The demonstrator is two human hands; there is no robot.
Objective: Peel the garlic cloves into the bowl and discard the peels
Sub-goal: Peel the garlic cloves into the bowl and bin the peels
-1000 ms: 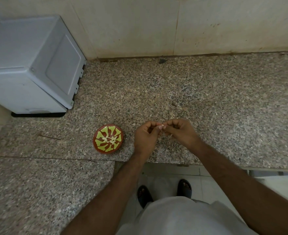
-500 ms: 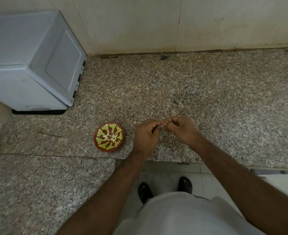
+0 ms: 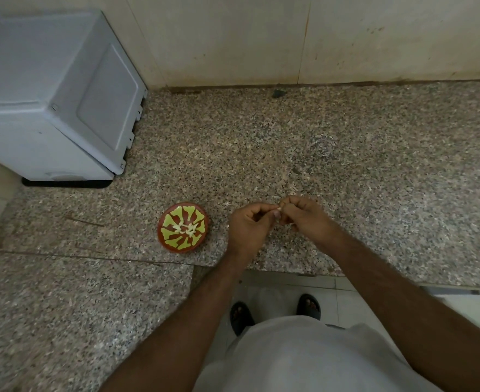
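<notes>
Garlic clove, barely visible, pinched between the curled fingertips of the left hand and right hand, held above the near counter edge, apparently so both thumbs can work the skin loose. Bowl sits just left, within easy drop, peeled cloves inside.

Left of the hands sits a red-brown bowl with yellow-green leaf-like blotches inside, pale cloves at its centre, on speckled pink-grey granite. Farther left, a grey-white appliance.
</notes>
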